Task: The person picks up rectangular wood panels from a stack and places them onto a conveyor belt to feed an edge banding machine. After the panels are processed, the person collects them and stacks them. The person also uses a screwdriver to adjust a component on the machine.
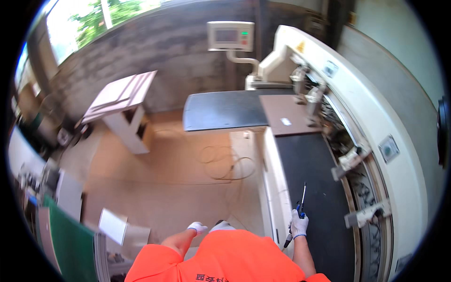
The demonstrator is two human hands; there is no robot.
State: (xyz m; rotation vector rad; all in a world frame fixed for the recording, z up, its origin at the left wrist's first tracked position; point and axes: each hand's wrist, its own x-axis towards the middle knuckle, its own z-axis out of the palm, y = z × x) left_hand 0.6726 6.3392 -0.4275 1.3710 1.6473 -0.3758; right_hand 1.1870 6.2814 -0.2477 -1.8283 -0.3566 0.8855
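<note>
My right hand [299, 223], in a white glove, is closed round an air blow gun [300, 209]. The gun is black and blue, and its thin metal nozzle points away from me over the machine's dark bed [312, 164]. Its lower end sticks out below my fist. My left hand [198, 228], also gloved, hangs low beside my body, apart from any object. It is small and blurred, so its fingers cannot be made out. A brown panel [286, 113] lies at the bed's far end, with a small white label on top.
A white machine beam [394, 164] with clamp-like heads [352, 160] runs along the right. Beyond the bed are a dark side table [225, 110] and a control panel [230, 36]. Boards [122, 94] lie on a stand at far left. A coiled hose [230, 164] is on the floor.
</note>
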